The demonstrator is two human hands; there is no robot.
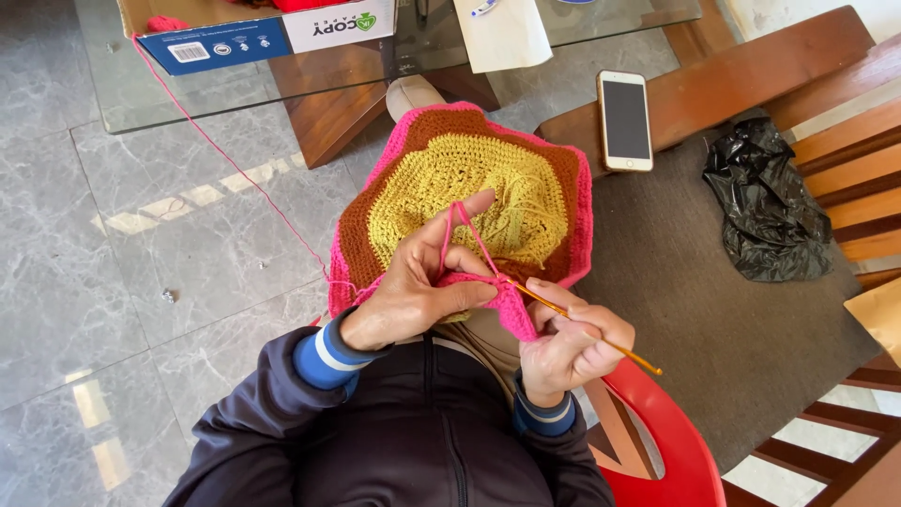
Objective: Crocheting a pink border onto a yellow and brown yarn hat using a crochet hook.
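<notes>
1. While it lies across the person's lap, the crocheted piece [460,188] shows 3 colour bands: a yellow centre, a brown ring around it, and a pink border at the edge.
2. At its near edge, the left hand [422,291] is closed on the pink border, with the forefinger raised and a strand of pink yarn [225,155] looped over it.
3. Just beside it, the right hand [568,343] is closed around a thin orange crochet hook [587,333], whose tip meets the pink border between the 2 hands.
4. From the piece, the pink yarn runs up and left across the grey marble floor [113,282] to a cardboard box [258,33] standing on a glass table [394,66].
5. To the right of the piece, a smartphone [625,120] with a dark screen rests on a wooden bench arm [732,80].
6. Further right, a crumpled black plastic bag [765,202] lies on a grey mat, well apart from the hands.
7. Under the right forearm, part of a red plastic chair [666,441] shows.
</notes>
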